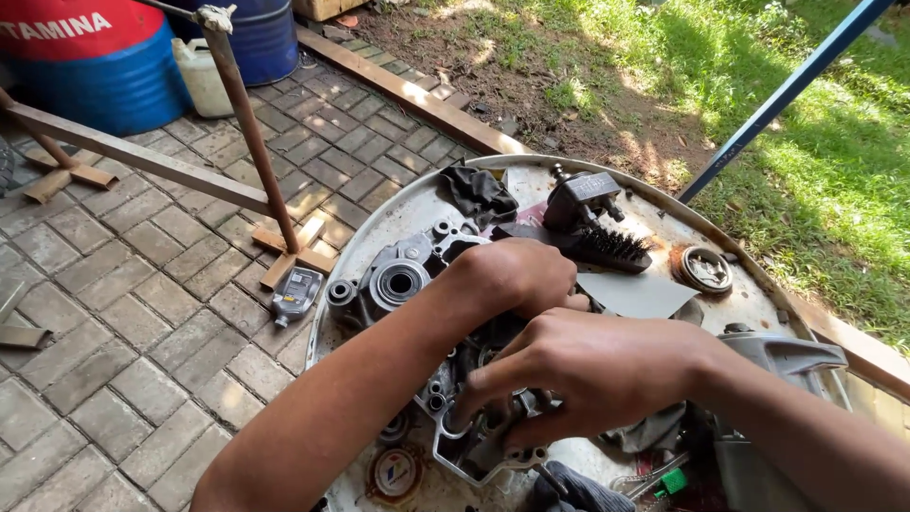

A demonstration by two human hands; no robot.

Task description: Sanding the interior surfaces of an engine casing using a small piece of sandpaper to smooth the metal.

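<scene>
A grey aluminium engine casing with round bearing holes lies on a round, worn metal tray. My left hand is curled knuckles-up on the middle of the casing; its fingertips are hidden underneath. My right hand lies just in front of it, fingers spread and hooked over the casing's near edge. The two hands touch each other. Both forearms cover the casing's middle.
On the tray: a black rag, a black bristle brush, a grey sheet, a rusty round part, a grey plastic cover. A small bottle lies on the paving. A rusty pole, barrels and grass surround.
</scene>
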